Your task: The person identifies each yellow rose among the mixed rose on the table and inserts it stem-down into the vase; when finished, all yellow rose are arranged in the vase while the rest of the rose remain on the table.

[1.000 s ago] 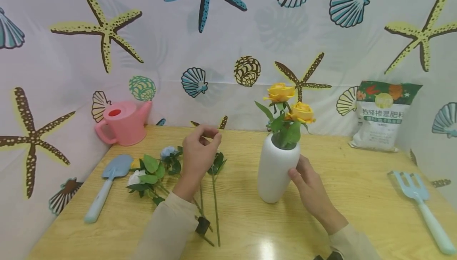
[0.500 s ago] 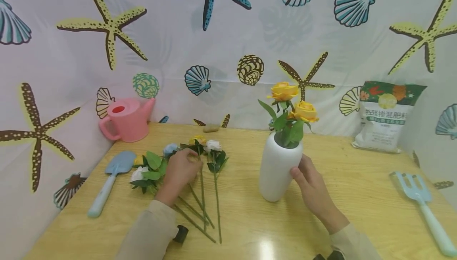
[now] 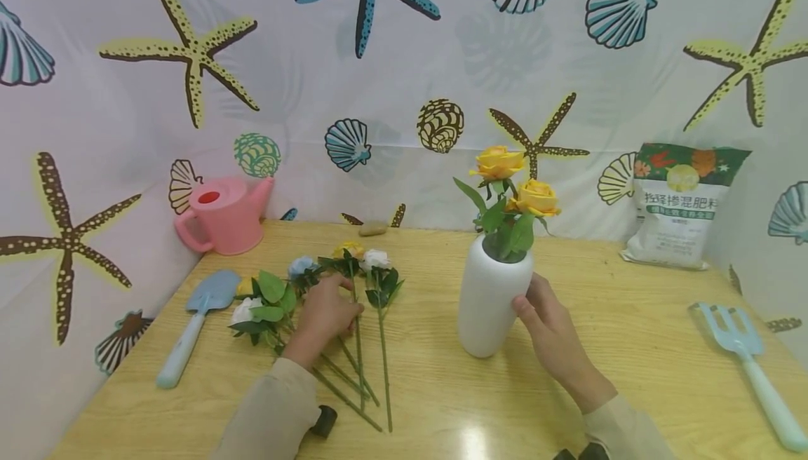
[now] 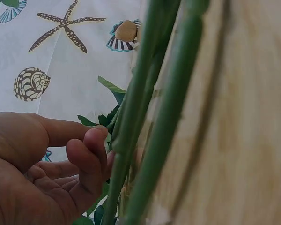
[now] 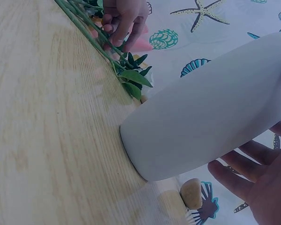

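Note:
My right hand (image 3: 555, 337) holds a white vase (image 3: 492, 299) by its right side, thumb on the near face and fingers behind. The vase stands on the table with two yellow roses (image 3: 535, 198) in it. To the left, my left hand (image 3: 325, 314) is low among long-stemmed flowers. In the left wrist view its thumb and finger pinch at a green stem (image 4: 119, 136); which flower this belongs to, I cannot tell. Around it lie a blue flower (image 3: 302, 266), a yellow flower (image 3: 349, 249), a white rose (image 3: 376, 259) and another white rose (image 3: 245, 310).
A blue trowel (image 3: 197, 323) lies left of the flowers, a pink watering can (image 3: 227, 216) behind it. At the right are a hand fork (image 3: 745, 362) and an upright fertilizer bag (image 3: 678, 211). A stone (image 3: 374, 229) sits near the patterned backdrop.
My left hand has come down and leftward from above the flowers to their stems, then shifted slightly lower. My right hand stays on the vase.

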`<state>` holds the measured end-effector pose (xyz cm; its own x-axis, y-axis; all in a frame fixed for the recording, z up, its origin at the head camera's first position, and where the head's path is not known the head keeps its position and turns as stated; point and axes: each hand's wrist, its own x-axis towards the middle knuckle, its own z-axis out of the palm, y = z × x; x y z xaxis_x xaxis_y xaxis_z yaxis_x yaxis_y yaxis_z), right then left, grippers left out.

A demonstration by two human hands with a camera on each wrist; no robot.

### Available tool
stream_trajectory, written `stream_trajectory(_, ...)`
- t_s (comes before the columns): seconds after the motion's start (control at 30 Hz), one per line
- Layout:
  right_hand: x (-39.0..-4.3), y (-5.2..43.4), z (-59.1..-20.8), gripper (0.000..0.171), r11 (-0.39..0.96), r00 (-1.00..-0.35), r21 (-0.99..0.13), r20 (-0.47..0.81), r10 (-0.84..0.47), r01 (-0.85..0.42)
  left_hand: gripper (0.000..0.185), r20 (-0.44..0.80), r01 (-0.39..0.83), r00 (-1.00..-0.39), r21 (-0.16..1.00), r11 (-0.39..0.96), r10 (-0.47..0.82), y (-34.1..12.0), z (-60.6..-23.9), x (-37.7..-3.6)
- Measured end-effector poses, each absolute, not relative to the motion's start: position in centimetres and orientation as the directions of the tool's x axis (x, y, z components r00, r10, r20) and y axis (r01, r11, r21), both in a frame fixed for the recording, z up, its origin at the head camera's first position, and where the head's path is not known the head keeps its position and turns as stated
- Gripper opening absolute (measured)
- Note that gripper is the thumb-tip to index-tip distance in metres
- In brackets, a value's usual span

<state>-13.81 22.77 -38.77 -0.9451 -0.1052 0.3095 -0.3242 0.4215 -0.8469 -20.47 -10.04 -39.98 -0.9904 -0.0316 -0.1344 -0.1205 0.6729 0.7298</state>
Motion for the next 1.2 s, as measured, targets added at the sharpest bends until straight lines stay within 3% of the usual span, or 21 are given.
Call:
stream_trajectory(0.27,-13.8,22.9,-38.8,0.05,0.442,-0.949,-0.841,0.299,-0.099,-0.311,0.046,-0.188,-0.159,-0.982,0.764,0.625,-0.021,-9.9,-40.4,-20.8)
stream_trajectory(0.5,-13.6,23.1,-38.6,0.051,0.436,-0.952,-0.847,0.292,-0.097,-0.304,0.045,-0.12,-0.098,-0.993,0.797,0.597,-0.003,-9.7,-39.9,-20.6)
stream_trajectory(0.9,-13.7,22.9,-38.7,0.051,0.434,-0.949,-0.846,0.3,-0.095,-0.311,0.035,0.135,0.103,-0.99,0.864,0.494,-0.03,-8.3,-35.7,-19.1)
stream_trajectory(1.07,-13.7,22.8,-38.7,0.049,0.428,-0.943,-0.842,0.319,-0.096,-0.328,0.036,0.298,0.272,-0.954,0.903,0.334,-0.029,-6.3,-33.5,-18.2)
stream_trajectory(1.2,-13.8,22.7,-38.8,0.048,0.427,-0.94,-0.84,0.329,-0.092,-0.336,0.038,0.456,0.446,-0.89,0.879,0.167,-0.023,-4.5,-31.6,-17.7)
